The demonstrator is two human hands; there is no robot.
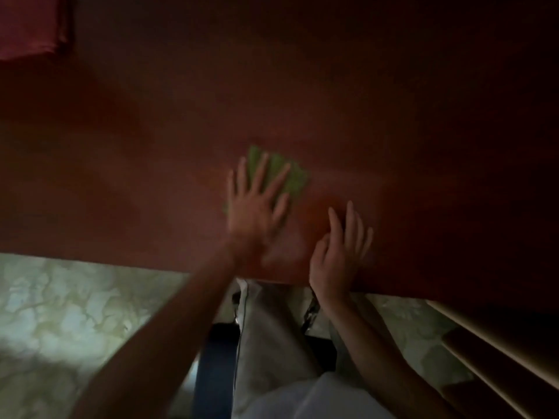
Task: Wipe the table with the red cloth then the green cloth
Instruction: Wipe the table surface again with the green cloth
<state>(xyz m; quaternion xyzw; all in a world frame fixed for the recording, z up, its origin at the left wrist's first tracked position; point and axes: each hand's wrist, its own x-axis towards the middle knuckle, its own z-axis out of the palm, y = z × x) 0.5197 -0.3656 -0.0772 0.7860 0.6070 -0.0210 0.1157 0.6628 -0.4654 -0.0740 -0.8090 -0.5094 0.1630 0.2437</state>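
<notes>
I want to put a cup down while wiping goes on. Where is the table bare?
Bare: the table right of the green cloth and beyond it. Crowded: the near edge, where the left hand presses the cloth and the right hand rests.

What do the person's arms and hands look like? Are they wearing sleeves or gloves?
No gloves. The left hand and right hand are bare, with long slim fingers. No rings, watch or bracelets show. Both forearms are bare too, with no sleeves reaching the wrists. The picture is dim and blurry.
</notes>
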